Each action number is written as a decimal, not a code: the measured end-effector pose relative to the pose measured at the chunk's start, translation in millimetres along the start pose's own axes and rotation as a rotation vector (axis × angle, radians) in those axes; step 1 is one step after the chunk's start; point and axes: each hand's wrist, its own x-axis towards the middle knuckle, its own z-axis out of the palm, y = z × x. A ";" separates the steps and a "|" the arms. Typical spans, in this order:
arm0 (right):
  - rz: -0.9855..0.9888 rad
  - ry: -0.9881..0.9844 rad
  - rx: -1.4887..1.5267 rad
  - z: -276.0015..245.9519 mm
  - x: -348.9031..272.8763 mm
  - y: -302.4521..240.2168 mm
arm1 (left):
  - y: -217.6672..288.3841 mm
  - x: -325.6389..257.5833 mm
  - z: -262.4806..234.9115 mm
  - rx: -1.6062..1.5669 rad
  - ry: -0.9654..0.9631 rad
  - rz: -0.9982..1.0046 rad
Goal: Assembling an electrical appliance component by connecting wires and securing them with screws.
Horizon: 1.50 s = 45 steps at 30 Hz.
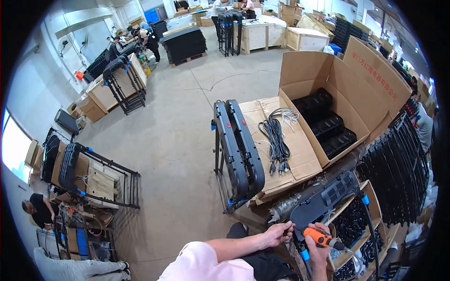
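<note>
My right hand [318,250] is wrapped round an orange and black power screwdriver [320,237], its tip pointing left and a cable trailing from its rear end. Close to that tip, the fingers of my left hand [280,234] are pinched together; whatever they hold is too small to make out. Both hands are over the near end of a long black plastic housing [323,201] with vent slots. Black legs with blue clips [365,200] are attached to this housing.
Beyond stand two upright black housings [239,145] on legs. A cardboard sheet [267,107] bears coiled black cables [275,136]. An open carton [347,140] holds black parts. Wooden bins [368,192] of small black parts lie at right, by stacked black frames [398,168]. Other people work farther off.
</note>
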 end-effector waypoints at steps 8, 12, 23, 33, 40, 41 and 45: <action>-0.049 -0.029 0.047 -26.2 -12.9 -10.5 | -17.2 6.6 14.6 -0.129 -0.174 0.020; -0.066 -0.003 0.060 -36.1 -15.5 -7.5 | -21.1 2.2 26.8 -0.118 -0.167 -0.019; -0.057 0.105 -0.075 -23.7 36.2 -13.8 | 23.1 18.2 58.0 0.109 -0.159 -0.083; 0.034 0.066 -0.191 4.1 92.6 -5.9 | 59.1 20.8 32.2 0.486 -0.395 -0.116; -0.009 -0.038 -0.312 11.2 116.6 1.6 | 78.5 15.9 24.5 0.356 -0.254 -0.075; -0.005 -0.041 -0.311 13.8 119.4 1.3 | 81.6 17.1 22.1 0.392 -0.269 -0.061; 0.003 -0.129 -0.510 17.7 127.9 -7.3 | 90.2 18.8 20.1 0.456 -0.286 -0.032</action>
